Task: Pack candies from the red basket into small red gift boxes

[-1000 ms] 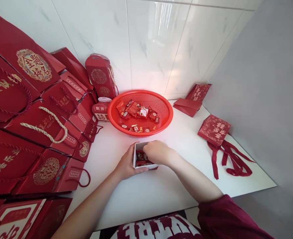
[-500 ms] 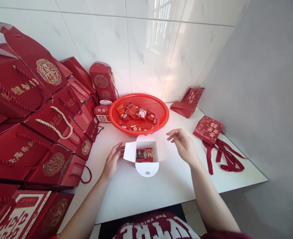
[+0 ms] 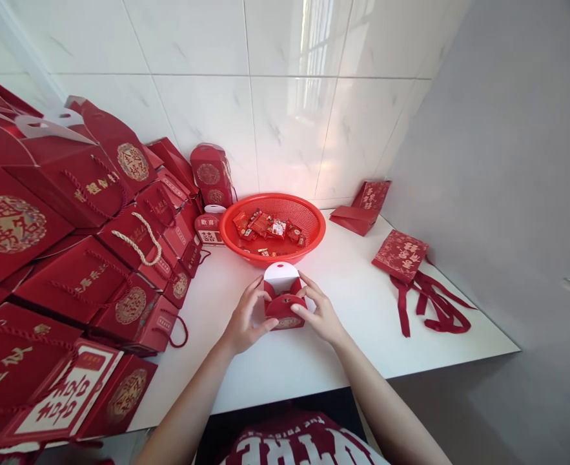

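Box point(image 3: 285, 319) sits upright on your desk point(image 3: 347, 355), right in front of you and just this side of the red basket point(image 3: 236, 250), and you've got both hands clamped on it. Your left hand point(image 3: 248, 318) grips its left side, thumb round toward the front; your right hand point(image 3: 319, 314) grips the other side with the thumb on the front flap point(image 3: 281, 305). My guess is you're pinching from both sides so the light card doesn't skid or spread while that flap leans over the opening. The back flap point(image 3: 281, 272) stands up, white side toward you. Basket's probably that close so the sweets point(image 3: 265, 226) are an easy reach, and the bags point(image 3: 74, 274) look stacked left to leave you elbow room.

Stuff I can't make out: the front flap and your fingers hide most of the inside, so no clue how full it is. White side flaps are mostly behind your fingers too. Can't tell if the back flap touches the basket. Left edge chops off some bags, and the ribbon point(image 3: 449, 323) is too tangled to say if it's one piece.
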Demonstrator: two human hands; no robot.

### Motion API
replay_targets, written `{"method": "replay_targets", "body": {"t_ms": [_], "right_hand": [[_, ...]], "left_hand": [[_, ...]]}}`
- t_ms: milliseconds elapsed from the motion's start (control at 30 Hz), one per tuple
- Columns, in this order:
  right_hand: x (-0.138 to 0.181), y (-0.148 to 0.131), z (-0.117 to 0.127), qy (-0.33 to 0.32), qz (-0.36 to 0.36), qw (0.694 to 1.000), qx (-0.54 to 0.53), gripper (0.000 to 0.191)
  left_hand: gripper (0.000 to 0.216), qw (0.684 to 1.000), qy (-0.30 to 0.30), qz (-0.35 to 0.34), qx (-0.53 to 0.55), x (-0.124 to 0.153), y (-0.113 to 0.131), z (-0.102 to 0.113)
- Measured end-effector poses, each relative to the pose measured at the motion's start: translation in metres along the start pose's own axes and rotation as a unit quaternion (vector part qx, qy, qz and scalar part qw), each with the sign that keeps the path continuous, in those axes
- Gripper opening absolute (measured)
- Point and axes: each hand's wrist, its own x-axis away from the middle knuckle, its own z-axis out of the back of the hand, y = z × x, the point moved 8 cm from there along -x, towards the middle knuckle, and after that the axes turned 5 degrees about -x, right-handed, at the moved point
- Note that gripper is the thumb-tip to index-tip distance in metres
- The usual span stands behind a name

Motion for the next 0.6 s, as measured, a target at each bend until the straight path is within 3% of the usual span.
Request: {"method": "replay_targets", "body": {"t_ms": [67,167,267,333,467,600], "right_hand": [[-0.001,0.004,-0.004,0.054,0.007,0.996,-0.07,0.024],[0.003,0.012,-0.01,0.117,0.027,0.981,-0.155,0.021],[0.008,0.022,-0.02,0.12,0.016,0.972,-0.2,0.057],[0.01,0.027,-0.027,0.1,0.005,0.967,-0.232,0.065],[0.009,0.022,-0.032,0.06,0.041,0.963,-0.261,0.058],[0.011,0.018,-0.028,0.074,0.06,0.967,-0.238,0.03]], "left_hand": [[0.02,0.999,0.037,0.005,0.029,-0.003,0.003,-0.002],[0.02,0.989,0.112,0.022,0.099,-0.001,0.0,-0.004],[0.054,0.976,0.15,0.048,0.151,0.007,-0.007,-0.01],[0.066,0.969,0.147,0.07,0.184,0.011,-0.013,-0.015],[0.062,0.966,0.137,0.061,0.21,0.016,-0.012,-0.019],[0.026,0.976,0.155,0.033,0.15,0.018,-0.008,-0.013]]}}
